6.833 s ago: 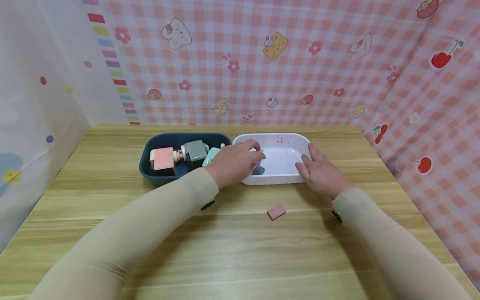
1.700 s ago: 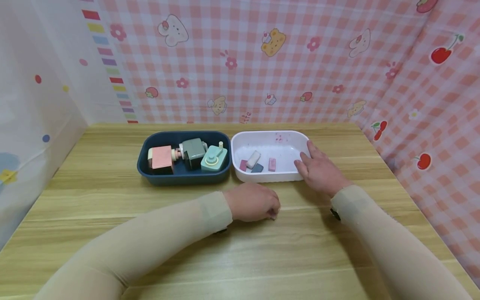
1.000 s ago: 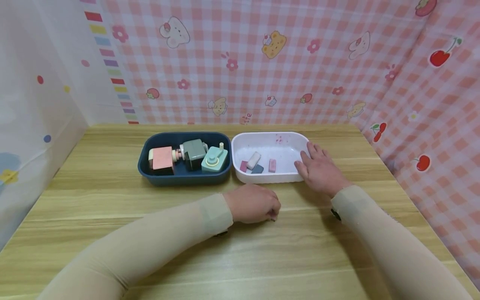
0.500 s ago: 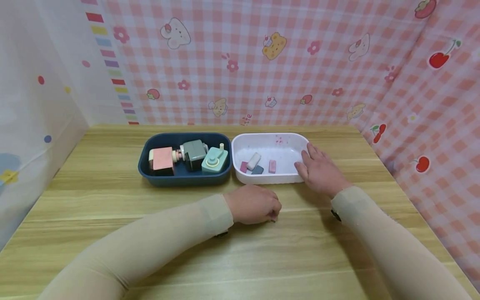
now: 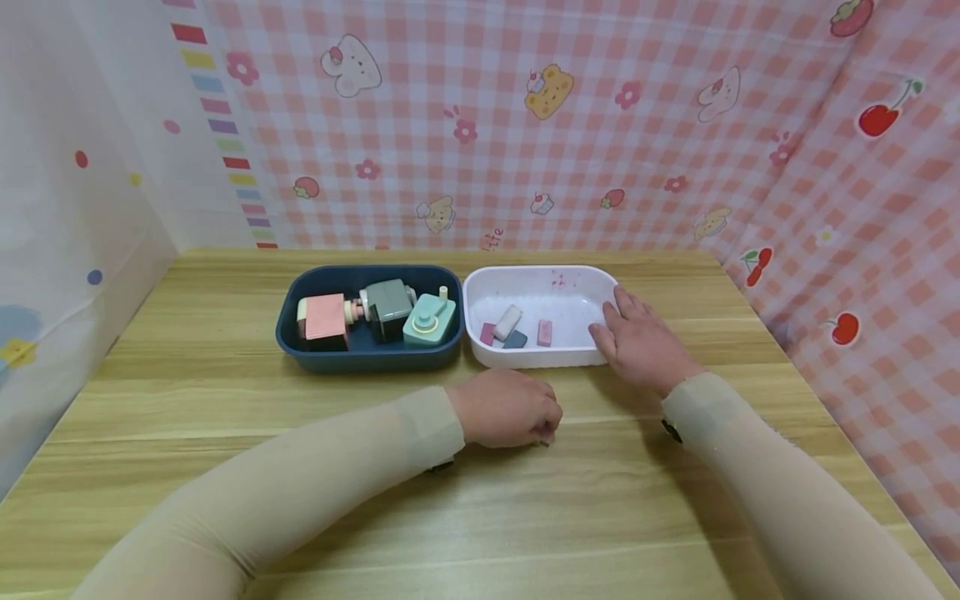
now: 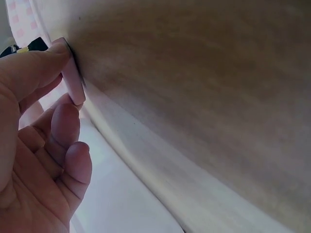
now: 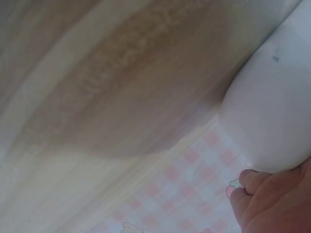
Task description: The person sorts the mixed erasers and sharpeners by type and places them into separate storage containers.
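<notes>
Left hand [image 5: 506,408] rests knuckles-up on the table [image 5: 225,400], fingers curled, pinching a pink eraser [image 6: 72,80] against the wood. Right hand [image 5: 637,337] lies flat, fingers straight, against the white tray [image 5: 540,287] — unchanged. Since half a second ago, no visible shift.

Navy bin [image 5: 300,343] of toy blocks on wooden table [image 5: 225,417].
</notes>
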The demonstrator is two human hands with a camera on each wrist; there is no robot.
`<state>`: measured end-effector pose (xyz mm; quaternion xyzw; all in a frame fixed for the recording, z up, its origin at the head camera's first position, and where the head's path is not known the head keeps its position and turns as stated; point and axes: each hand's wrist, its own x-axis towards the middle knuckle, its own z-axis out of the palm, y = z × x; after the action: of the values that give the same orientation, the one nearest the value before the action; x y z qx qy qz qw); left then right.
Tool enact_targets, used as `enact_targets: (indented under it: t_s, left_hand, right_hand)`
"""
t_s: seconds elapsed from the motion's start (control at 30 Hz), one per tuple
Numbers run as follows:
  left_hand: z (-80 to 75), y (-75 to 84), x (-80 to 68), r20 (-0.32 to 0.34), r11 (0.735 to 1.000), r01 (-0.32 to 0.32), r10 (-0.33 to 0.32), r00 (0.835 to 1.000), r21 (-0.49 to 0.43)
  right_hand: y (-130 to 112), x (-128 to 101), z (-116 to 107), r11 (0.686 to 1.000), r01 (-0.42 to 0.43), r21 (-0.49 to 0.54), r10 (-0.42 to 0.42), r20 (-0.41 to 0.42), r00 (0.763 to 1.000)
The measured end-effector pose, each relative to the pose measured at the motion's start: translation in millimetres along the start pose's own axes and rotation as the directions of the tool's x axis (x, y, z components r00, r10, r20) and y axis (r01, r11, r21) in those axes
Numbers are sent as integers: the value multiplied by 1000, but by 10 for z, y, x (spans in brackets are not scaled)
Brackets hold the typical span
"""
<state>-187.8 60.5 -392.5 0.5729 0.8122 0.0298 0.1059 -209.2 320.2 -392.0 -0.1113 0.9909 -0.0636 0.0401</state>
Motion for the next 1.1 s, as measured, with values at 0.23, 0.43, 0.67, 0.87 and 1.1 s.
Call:
enact_targets:
  t_s: [0.23, 0.43, 0.67, 0.87, 1.1]
  left_hand:
    - [-9, -21, -17, -2, 1000, -3, 3, 1000, -27]
    - [-30, -21, -18, -4, 999, -6, 6, 1000, -32]
    - [-104, -13, -13, -7, 999, 3, -3, 1000, -37]
    - [-225, -47, -12, -54, 1000, 6, -6, 999, 7]
    - [-260, -73, -33, -90, 999, 31, -33, 995, -18]
  right_hand:
    - [-5, -4, 1, 1000, 3, 1, -3, -1, 1000]
    - [-4, -6, 3, 1000, 1, 6, -1, 9, 1000]
    - [-7, 1, 6, 1000, 8, 7, -8, 9, 1000]
    - [-3, 16, -28, 1000, 18, 11, -18, -6, 1000]
    - [2, 17, -4, 1000, 11, 6, -11, 4, 1000]
